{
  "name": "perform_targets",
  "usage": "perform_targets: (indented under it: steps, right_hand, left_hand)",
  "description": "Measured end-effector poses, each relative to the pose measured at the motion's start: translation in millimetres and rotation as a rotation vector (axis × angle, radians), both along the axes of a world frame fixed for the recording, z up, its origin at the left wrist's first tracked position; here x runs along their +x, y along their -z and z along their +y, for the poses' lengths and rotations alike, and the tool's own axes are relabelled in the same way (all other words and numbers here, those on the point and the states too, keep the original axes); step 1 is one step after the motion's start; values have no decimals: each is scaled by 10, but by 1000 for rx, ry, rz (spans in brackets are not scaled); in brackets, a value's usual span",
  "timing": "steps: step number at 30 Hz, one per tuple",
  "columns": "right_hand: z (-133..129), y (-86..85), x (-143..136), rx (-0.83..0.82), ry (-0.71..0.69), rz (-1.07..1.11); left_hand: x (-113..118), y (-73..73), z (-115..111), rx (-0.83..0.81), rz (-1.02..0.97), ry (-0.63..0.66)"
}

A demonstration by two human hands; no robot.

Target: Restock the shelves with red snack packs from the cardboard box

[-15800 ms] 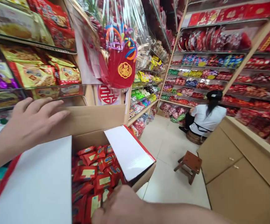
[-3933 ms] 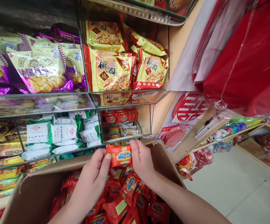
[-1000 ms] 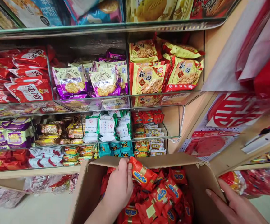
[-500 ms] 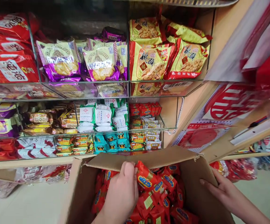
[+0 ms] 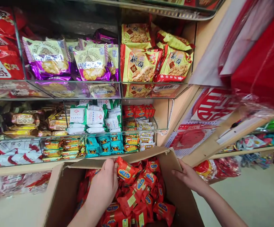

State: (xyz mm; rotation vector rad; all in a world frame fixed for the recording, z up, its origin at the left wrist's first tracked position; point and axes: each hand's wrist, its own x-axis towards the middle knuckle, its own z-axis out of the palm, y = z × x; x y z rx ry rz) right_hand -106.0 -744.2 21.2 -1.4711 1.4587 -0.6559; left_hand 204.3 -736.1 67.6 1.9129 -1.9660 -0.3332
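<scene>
Left hand (image 5: pixel 103 186) is closed on a red snack packet (image 5: pixel 125 171), pinching its left end with the thumb on top; the packet is lifted slightly above the heap of red packets (image 5: pixel 141 198) that fills the cardboard box (image 5: pixel 63 189). Right hand (image 5: pixel 189 176) rests flat against the outside of the box's right wall, fingers extended and laid over the wall's upper edge, gripping no packet. The held packet sits between both hands, closer to the left, near the far flap of the box.

Directly beyond the left hand, behind the far flap, glass shelves (image 5: pixel 80 134) carry small goods: teal packets (image 5: pixel 103 146), white-and-green packets (image 5: pixel 91 115) above them, and small red boxes (image 5: pixel 139 111) further right. Higher up stand purple biscuit bags (image 5: pixel 91 61) and yellow-and-red biscuit bags (image 5: pixel 139 64). Above and beyond the right hand hangs a red item in clear wrap (image 5: pixel 257 63), with a red-and-white paper emblem (image 5: pixel 212 104) below it.
</scene>
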Motion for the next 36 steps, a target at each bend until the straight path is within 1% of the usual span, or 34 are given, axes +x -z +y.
perform_targets:
  steps: [3, 6, 11, 15, 18, 20, 21, 23, 24, 25, 26, 28, 30, 31, 32, 34, 36]
  right_hand:
    - [-53, 48, 50, -75, -17, 20]
    - [-69, 95, 87, -82, 12, 97]
    - [-118, 224, 100, -90, 2, 76]
    - [-156, 311, 103, -127, 35, 111]
    - [-156, 291, 99, -115, 53, 134]
    - [-129, 217, 124, -126, 63, 166]
    - [-105, 164, 164, -164, 109, 209]
    - [-34, 35, 325, -311, 260, 301]
    - [8, -32, 450, -394, 318, 306]
    - [48, -95, 599, -463, 347, 264]
    - [82, -150, 763, -492, 322, 165]
    - [117, -220, 1087, -427, 230, -95]
    - [104, -237, 1328, -339, 264, -228]
    - [84, -230, 1401, -322, 302, -238]
    - [60, -217, 1444, -323, 332, -224]
    - [15, -183, 1465, -357, 340, -189]
    - [-9, -147, 1452, -380, 336, -185]
  left_hand:
    - [53, 74, -192, 0, 37, 8]
    - [84, 135, -327, -11, 71, -6]
    - [104, 198, -422, -35, 148, -27]
    - [125, 225, -461, -37, 228, -17]
    - [190, 226, -465, -30, 305, -7]
    - [237, 213, -433, -33, 357, -15]
    - [247, 203, -403, -35, 408, -35]
    - [212, 177, -316, -41, 556, -102]
    - [160, 165, -262, -46, 630, -131]
    - [85, 155, -207, -51, 695, -145]
    - [-9, 149, -151, -59, 746, -142]
    - [-222, 143, -55, -65, 822, -102]
    - [-405, 133, 11, -29, 933, -98]
    - [-467, 123, 30, 6, 965, -103]
    - [-505, 110, 42, 42, 961, -102]
    - [-521, 92, 44, 78, 869, -77]
    - [-492, 100, 29, 55, 753, -53]
